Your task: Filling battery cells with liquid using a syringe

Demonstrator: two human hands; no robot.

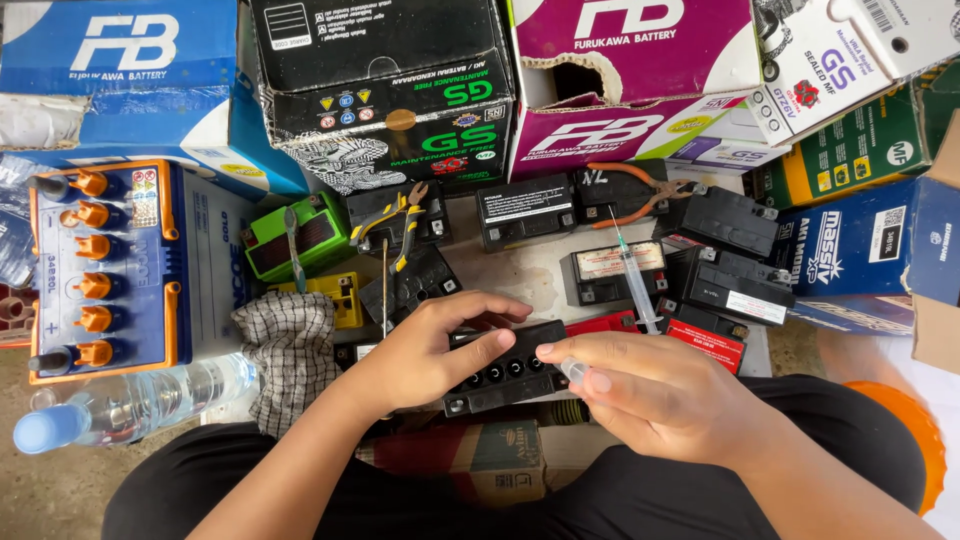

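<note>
My left hand rests on a small black battery with a row of open filler holes on top, steadying its left end. My right hand holds a small clear dropper or syringe tip at the battery's right end, just beside the holes. The battery sits close in front of me, above my dark trousers. A clear syringe lies tilted among other batteries just behind my right hand.
Several small black batteries crowd the surface behind, plus a green one and a large white-blue battery with orange caps. Orange-handled pliers, yellow-black pliers, a checked cloth, a water bottle and stacked cartons surround them.
</note>
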